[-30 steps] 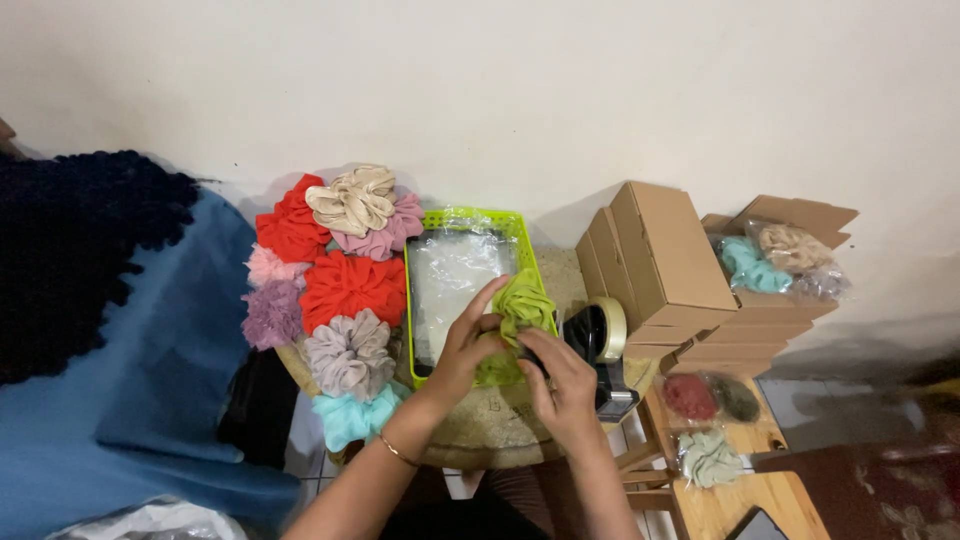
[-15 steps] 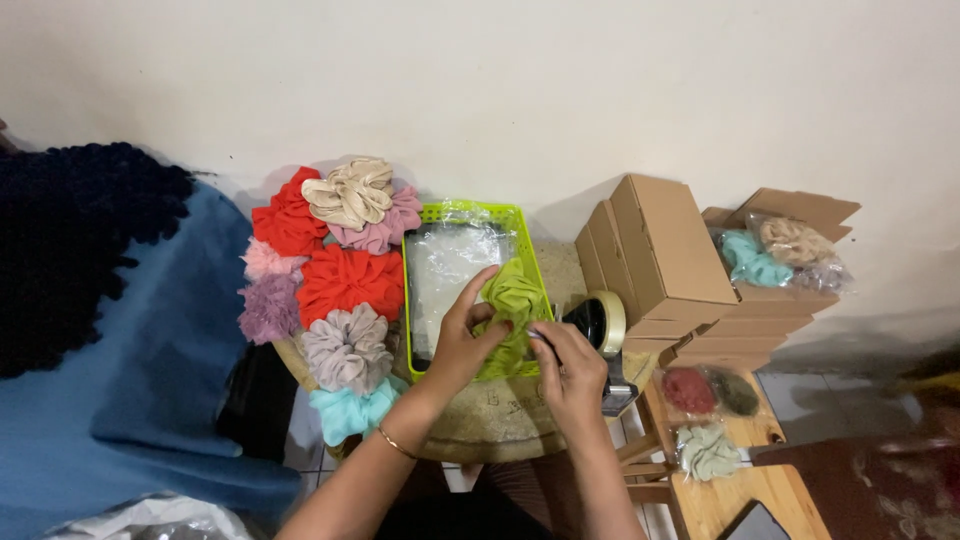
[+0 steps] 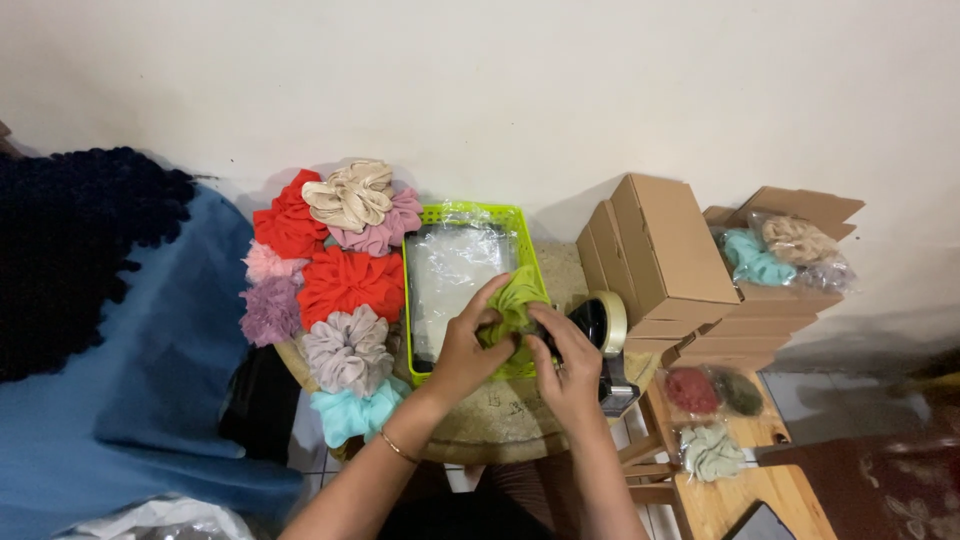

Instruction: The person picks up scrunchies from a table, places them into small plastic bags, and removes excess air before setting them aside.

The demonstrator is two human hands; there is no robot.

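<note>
Over the near end of the green basket [image 3: 468,214], both hands closed on a lime-green scrunchie [image 3: 516,296]. Left hand [image 3: 466,350] pinching the fabric from the left, thumb and fingers bunched into it, thin bracelet [image 3: 396,450] on the wrist. Right hand [image 3: 572,372] gripping the same scrunchie from the right, fingers curled toward its lower edge. Scrunchie held above the basket's near right corner, partly crumpled between the two grips. Inside the basket, a stack of clear plastic bags [image 3: 450,270]. Just right of the hands, a tape dispenser [image 3: 603,335] with a pale roll of tape, standing on the round woven tabletop [image 3: 500,420]. Left of the basket, a heap of scrunchies: red ones [image 3: 345,285], a beige one [image 3: 350,195] on top, mauve [image 3: 268,312], grey [image 3: 347,350] and light blue [image 3: 350,410] toward the near edge. Right of the basket, flat brown cardboard boxes [image 3: 665,255] leaning in a row, and beyond them an open box with bagged scrunchies [image 3: 785,250] in teal and tan. Lower right, on a wooden stool [image 3: 740,495], three more bagged scrunchies [image 3: 710,450] in red, dark green and pale sage. Far left, blue cloth [image 3: 150,370] with a dark knitted piece [image 3: 70,250] lying over it.
</note>
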